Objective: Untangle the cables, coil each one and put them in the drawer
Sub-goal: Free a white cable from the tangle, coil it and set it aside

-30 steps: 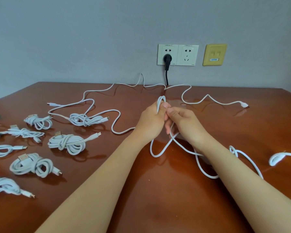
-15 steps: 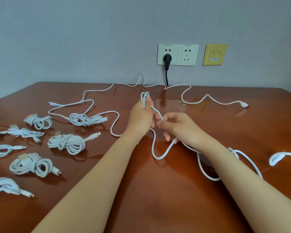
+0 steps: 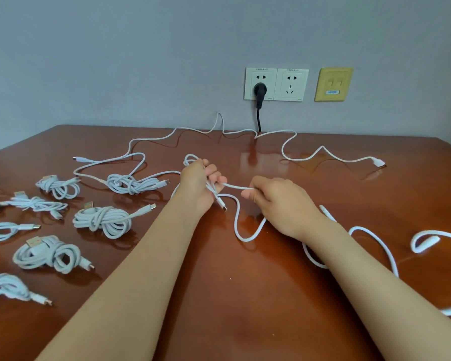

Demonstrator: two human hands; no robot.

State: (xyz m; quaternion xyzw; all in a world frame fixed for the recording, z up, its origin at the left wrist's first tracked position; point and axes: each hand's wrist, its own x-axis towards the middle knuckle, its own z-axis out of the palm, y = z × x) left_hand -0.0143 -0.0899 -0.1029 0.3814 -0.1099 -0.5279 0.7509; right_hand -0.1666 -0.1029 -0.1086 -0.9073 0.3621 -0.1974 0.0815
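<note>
A long white cable [image 3: 236, 225] lies in loops on the brown table [image 3: 219, 295]. My left hand [image 3: 199, 185] grips a small bundle of its loops, with one loop sticking out above the fist and a plug end hanging below it. My right hand [image 3: 279, 201] pinches the same cable a short way to the right, and the stretch between my hands is taut. The rest of the cable trails under my right forearm towards the right. No drawer is in view.
Several coiled white cables [image 3: 104, 220] lie in rows on the table's left side. Another loose white cable [image 3: 288, 145] snakes along the back edge. A further white cable [image 3: 427, 239] lies at the right edge. A black plug [image 3: 259, 89] sits in the wall socket.
My hands have drawn apart: the left moved left with its loops, the right moved right along the cable. The stretch between them has pulled straight.
</note>
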